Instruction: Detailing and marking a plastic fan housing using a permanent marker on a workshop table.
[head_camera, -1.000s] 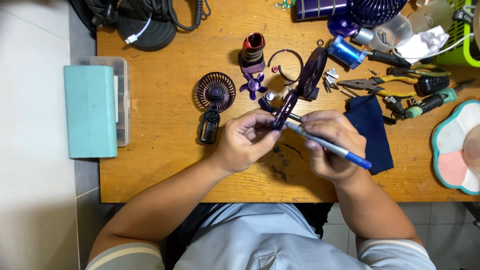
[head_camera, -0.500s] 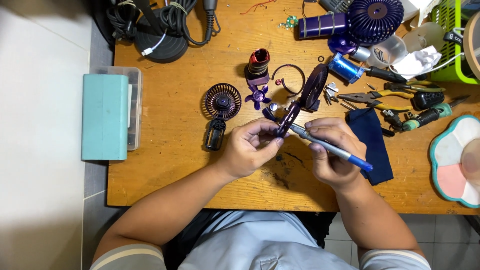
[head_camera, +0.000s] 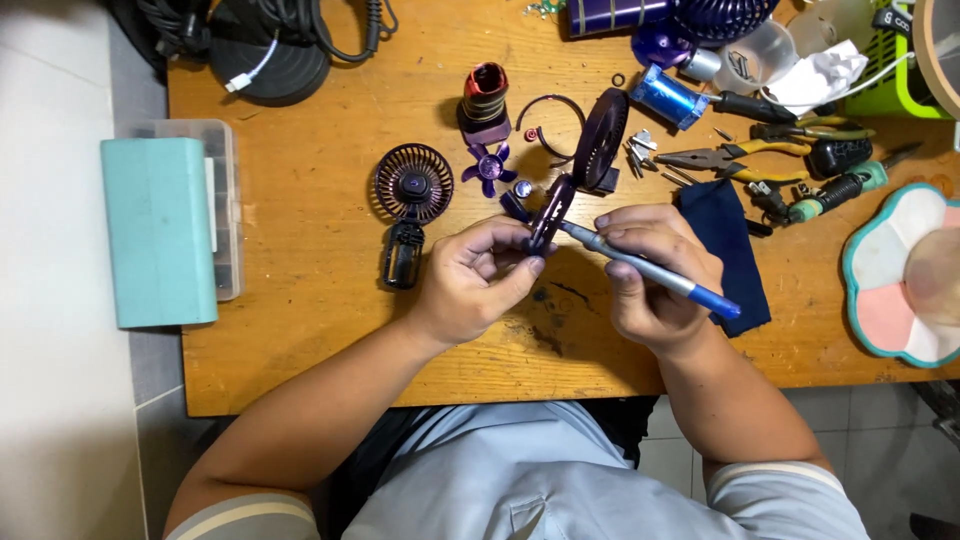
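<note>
My left hand (head_camera: 478, 280) pinches the lower end of a dark purple fan body (head_camera: 585, 160), which it holds tilted above the wooden table (head_camera: 320, 230). My right hand (head_camera: 655, 275) grips a grey screwdriver with a blue handle (head_camera: 650, 270), whose tip meets the fan body near my left fingers. A round fan grille (head_camera: 413, 182) with a black stand lies to the left. A purple fan blade (head_camera: 489, 167) and a small motor part (head_camera: 485, 100) lie just beyond my hands.
A teal box (head_camera: 158, 230) rests on a clear plastic case at the table's left. Black cables (head_camera: 270, 40) are coiled at the back left. Pliers (head_camera: 740, 158), a blue battery (head_camera: 668, 98), screws and a dark blue cloth (head_camera: 725, 250) lie at right, beside a flower-shaped tray (head_camera: 880, 290).
The view has shifted slightly, with the table sliding down and right in frame. Both hands keep the fan body and screwdriver together with only small movements.
</note>
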